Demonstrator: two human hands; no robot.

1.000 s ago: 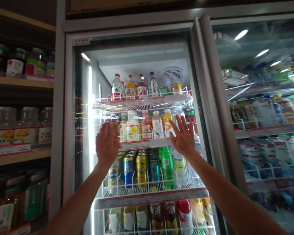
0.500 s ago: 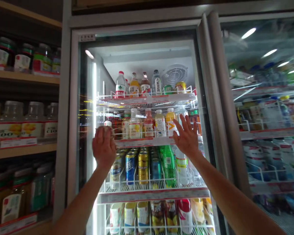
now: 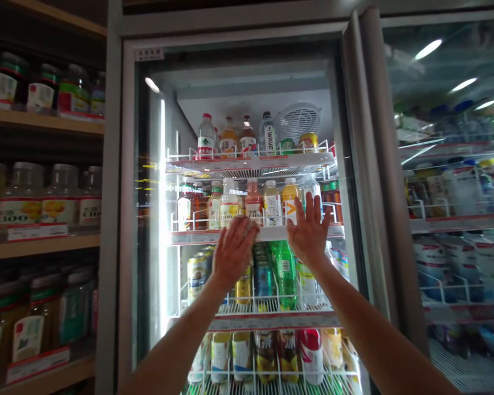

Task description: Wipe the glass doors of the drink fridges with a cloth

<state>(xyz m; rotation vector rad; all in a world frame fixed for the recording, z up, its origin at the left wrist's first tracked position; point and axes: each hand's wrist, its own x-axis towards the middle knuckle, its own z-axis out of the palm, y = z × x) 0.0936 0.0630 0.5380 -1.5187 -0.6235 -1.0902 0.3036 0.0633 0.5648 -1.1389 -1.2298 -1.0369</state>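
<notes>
My left hand [image 3: 234,249] lies against the glass door [image 3: 239,57] of a lit drinks fridge, a little left of the middle. A crumpled light cloth [image 3: 253,224] shows under its fingertips, pressed to the glass; most of the cloth is hidden by the hand. To the right, my right hand [image 3: 310,233] rests on the same door with its fingers spread and nothing in it. Behind the glass, an orange drink bottle [image 3: 290,195] and a green bottle [image 3: 285,269] stand near my right hand.
Wooden shelves [image 3: 45,127] with jars and bottles stand at the left. A metal upright [image 3: 368,137] divides this door from a second glass-fronted fridge at the right, also stocked with bottles. Wire racks [image 3: 271,318] hold cans and bottles inside.
My left hand has slid right across the glass with the cloth, from the door's left side towards the middle. My right hand stays in about the same place, spread on the glass.
</notes>
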